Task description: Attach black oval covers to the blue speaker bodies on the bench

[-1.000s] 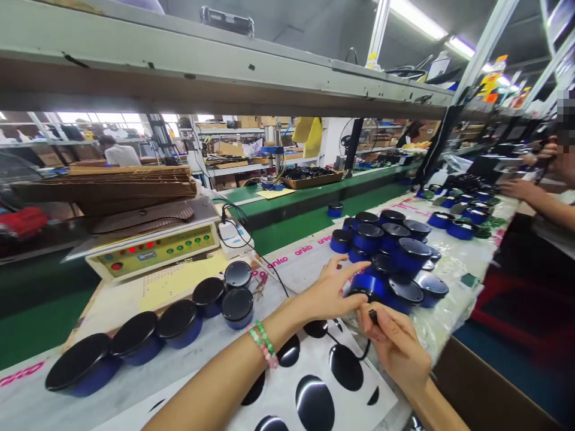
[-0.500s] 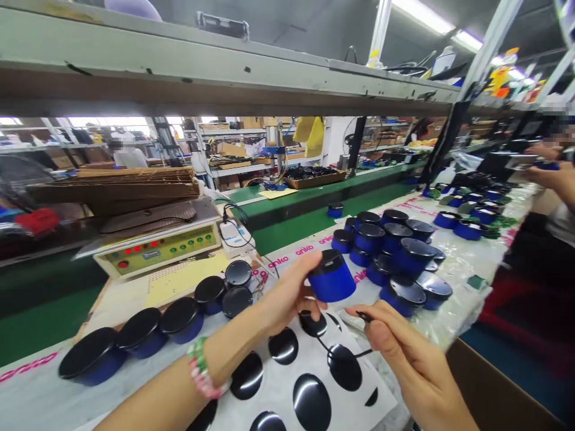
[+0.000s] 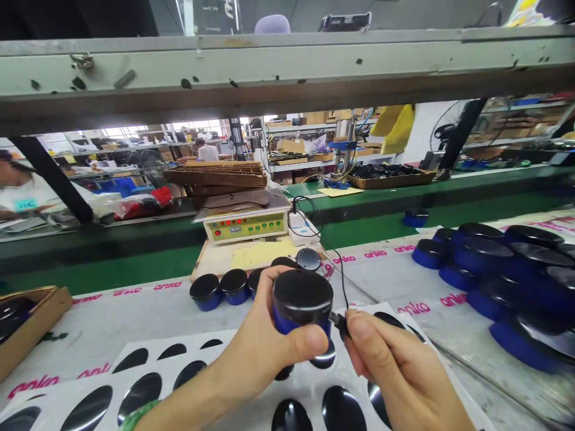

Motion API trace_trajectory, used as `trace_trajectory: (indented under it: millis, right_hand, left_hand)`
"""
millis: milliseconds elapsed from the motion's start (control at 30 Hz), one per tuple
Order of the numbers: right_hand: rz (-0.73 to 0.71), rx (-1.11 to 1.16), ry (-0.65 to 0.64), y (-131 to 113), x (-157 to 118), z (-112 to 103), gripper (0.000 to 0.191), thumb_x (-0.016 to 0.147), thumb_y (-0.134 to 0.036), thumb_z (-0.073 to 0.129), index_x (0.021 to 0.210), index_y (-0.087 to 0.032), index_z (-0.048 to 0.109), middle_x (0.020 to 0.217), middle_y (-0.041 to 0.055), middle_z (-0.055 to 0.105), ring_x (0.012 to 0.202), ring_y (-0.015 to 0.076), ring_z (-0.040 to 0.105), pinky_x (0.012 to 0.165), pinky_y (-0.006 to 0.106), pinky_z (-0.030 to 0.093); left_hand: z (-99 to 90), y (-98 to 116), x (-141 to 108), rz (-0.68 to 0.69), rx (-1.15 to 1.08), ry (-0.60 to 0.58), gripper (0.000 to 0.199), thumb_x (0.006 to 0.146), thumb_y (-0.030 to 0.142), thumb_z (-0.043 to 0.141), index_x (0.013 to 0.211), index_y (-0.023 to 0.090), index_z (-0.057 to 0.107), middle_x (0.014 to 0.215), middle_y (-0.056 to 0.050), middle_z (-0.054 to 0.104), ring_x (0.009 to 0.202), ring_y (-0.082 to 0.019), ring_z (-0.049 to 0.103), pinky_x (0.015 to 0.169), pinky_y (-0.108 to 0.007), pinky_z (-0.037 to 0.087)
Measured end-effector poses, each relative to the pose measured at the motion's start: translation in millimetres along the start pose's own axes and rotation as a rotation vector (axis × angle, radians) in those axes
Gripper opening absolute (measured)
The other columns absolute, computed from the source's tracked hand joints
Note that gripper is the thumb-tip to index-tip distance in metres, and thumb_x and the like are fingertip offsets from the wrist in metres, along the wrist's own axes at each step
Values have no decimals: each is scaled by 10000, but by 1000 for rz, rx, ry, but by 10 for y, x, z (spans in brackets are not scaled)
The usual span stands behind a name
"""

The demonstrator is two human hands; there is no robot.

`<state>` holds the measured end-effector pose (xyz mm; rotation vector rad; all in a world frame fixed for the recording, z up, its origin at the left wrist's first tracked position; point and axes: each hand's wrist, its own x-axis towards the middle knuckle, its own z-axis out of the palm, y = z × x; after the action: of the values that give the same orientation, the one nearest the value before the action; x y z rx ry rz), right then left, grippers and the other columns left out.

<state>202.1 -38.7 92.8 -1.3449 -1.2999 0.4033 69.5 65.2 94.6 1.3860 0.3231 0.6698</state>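
My left hand [image 3: 265, 341] is wrapped round a round blue unit with a glossy black top [image 3: 303, 296], held upright above the sheets. In my right hand [image 3: 381, 353], thumb and fingers pinch a black cable plug [image 3: 338, 324]. Its metal tip is at the unit's right side; I cannot tell whether it is inserted. The thin cable [image 3: 344, 278] runs back towards the white adapter box [image 3: 302, 230]. Beneath both hands lie white sheets [image 3: 251, 389] with glossy black discs [image 3: 344, 410].
Several blue-and-black units [image 3: 205, 292] stand behind my left hand, and more are stacked at the right [image 3: 483, 263]. A tester box with lit red lights [image 3: 247, 226] sits at the back. A cardboard box [image 3: 38, 326] is at left. A metal shelf [image 3: 269, 66] crosses above.
The view has swung left. My left hand has turned the unit so its black top shows more, and my right hand has brought the cable plug up to the unit's side.
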Motion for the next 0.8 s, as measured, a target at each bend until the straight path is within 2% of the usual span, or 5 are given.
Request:
trace_trajectory:
  millis: [133,267,367,567,800]
  right_hand:
    - [257,130,-20,-4,-47,67,527,927,-586,382,561,-206,390,521,-53,288,458,95,251,401,246,205]
    - [382,154,-84,-15,-73,32,540,887,-641,411,571,-205,377,538,-56,260,472,93,213,403,249,168]
    - [367,108,-151,-19,-64,-25,549,895,-642,391,567,-202,364,540,-53,262,474,93,227,406,248,171]
    - [274,48,-417,87,-5,-184,523,933,-568,385,568,-193,388,530,-41,297,482,94,293,426,232,217]
    - [262,79,-415,127,-5,-181,516,947,-539,383,566,-192,393,525,-40,296,478,92,271,426,229,220]
  left_hand:
    - [-43,0,-93,52,113,4,678,753,537,701,1266,298,326,1063,-26,576,964,-178,562,872,-299,435]
    - [-61,-52,-169,114,206,47,688,803,538,642,1344,331,271,1226,-32,533,1095,-189,532,954,-276,410]
    - [-76,-107,-209,155,250,100,721,774,525,682,1341,338,278,1265,-26,513,1115,-194,525,968,-272,403]
    - [-163,-117,-281,98,409,24,750,774,511,687,1361,379,239,1223,-18,490,1063,-197,525,934,-289,423]
    - [-166,-140,-254,190,532,-12,691,816,531,622,1351,426,197,1214,-22,459,1032,-205,535,893,-314,460]
